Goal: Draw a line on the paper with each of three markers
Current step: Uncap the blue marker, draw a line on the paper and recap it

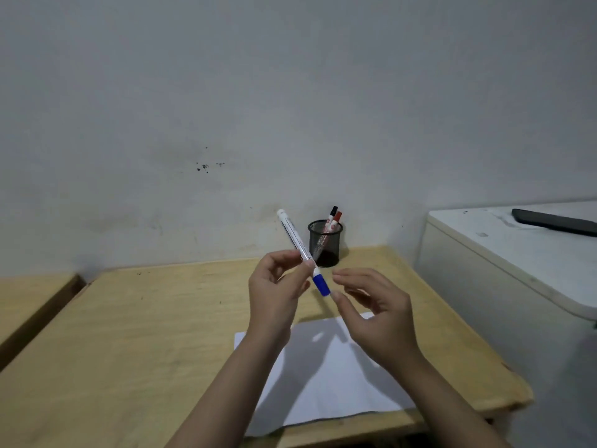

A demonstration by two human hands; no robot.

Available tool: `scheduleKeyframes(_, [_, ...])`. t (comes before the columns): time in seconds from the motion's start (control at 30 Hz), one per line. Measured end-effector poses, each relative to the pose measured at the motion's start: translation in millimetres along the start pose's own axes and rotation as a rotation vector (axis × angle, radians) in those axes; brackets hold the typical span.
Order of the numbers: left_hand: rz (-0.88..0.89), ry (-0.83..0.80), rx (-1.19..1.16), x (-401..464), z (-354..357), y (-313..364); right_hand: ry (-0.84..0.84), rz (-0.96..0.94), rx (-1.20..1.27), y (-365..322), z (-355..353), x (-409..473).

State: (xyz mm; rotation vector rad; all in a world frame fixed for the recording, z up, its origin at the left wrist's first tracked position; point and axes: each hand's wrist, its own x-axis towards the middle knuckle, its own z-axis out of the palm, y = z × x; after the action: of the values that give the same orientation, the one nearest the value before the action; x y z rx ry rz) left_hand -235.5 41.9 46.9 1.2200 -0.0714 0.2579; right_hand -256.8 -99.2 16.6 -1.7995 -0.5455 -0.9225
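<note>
Hands meet in the air above the middle of a pale wooden table point(135, 334), over a white sheet of paper point(326, 383) that lies flat near the table's front edge, toward its right side. The left hand point(277, 295) pinches a slim white marker with a blue cap point(302, 252) between thumb and fingertips, gripping the barrel just above the cap. The marker is tilted, its blue-capped end pointing down and to the right, its white tail end rising up and to the left toward the wall. The right hand point(376, 308) is loosely spread and curled, with thumb and forefinger apart on either side of the cap's tip; the thumb tip seems to be just touching the cap's end, though I cannot tell for certain.

At the table's back edge, close to the grey wall point(226, 92), stands a black mesh pen cup point(324, 242). Two more white markers lean in it, one with a black cap point(333, 210), one with a red cap point(338, 216).

Beside the table's right edge is a white cabinet point(484, 270), and a dark flat phone-like object point(555, 221) rests on its top.
</note>
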Motion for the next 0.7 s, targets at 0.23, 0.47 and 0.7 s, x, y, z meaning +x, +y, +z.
scheduleKeyframes(0.23, [0.150, -0.036, 0.191, -43, -26, 0, 0.158, 0.395, 0.256, -32, 14, -10])
scheduleKeyframes(0.47, [0.189, -0.077, 0.328, -71, -51, -9, 0.104, 0.547, 0.365, -48, 33, -23])
scheduleKeyframes(0.7, [0.171, -0.017, 0.396, -82, -68, -17, 0.127, 0.641, 0.451, -50, 35, -35])
